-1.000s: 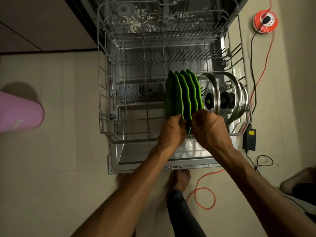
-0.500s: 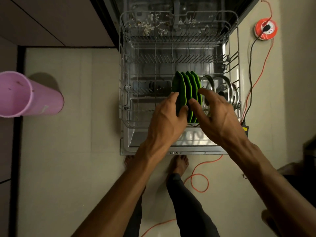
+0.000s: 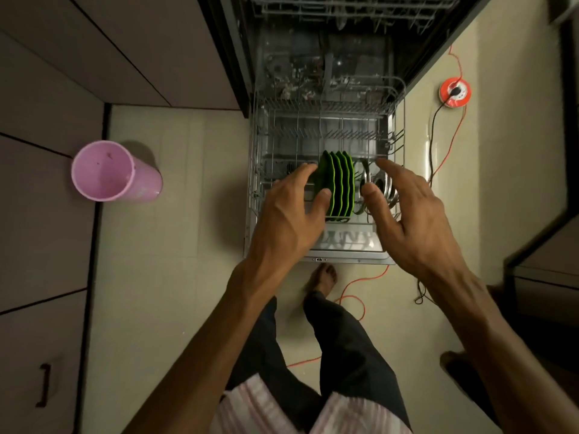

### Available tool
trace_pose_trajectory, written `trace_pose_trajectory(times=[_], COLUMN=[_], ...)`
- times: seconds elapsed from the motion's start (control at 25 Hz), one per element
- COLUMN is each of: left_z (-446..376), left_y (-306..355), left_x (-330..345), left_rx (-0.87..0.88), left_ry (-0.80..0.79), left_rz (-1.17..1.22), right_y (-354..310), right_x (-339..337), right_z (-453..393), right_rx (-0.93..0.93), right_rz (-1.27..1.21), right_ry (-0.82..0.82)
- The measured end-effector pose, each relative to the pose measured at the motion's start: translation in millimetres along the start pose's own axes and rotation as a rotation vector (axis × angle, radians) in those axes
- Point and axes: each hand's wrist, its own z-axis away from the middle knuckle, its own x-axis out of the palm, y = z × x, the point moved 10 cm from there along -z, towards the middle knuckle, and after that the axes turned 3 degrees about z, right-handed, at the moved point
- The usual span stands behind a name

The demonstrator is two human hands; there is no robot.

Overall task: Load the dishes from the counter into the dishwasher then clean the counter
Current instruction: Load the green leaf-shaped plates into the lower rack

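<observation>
Head view. Four green plates [image 3: 337,183] are standing on edge in the dishwasher's lower rack [image 3: 398,133], rims running away from the person, between the two hands. The left hand [image 3: 291,211] is spreading open, holding nothing, thumb apparently just at the nearest plate's rim. The right hand [image 3: 407,211] is hovering open and empty over the steel lids [image 3: 380,191] beside the plates.

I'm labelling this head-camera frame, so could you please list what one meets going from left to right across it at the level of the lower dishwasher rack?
pink bin → left hand → green plates → steel lids → right hand → orange cable reel, lying farther back.
</observation>
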Motion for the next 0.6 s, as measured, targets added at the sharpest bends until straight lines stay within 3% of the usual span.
trace_pose_trajectory(times=[0.28, 0.6], left_z=[76, 132], left_y=[58, 75], left_x=[-76, -117], left_rx=[0.032, -0.027], left_ry=[0.130, 0.323], left_rz=[-0.022, 0.030], right_y=[-78, -141], right_x=[-67, -71], right_z=[34, 58], right_rx=[-0.102, -0.262], right_rz=[-0.100, -0.145], right_ry=[0.050, -0.009])
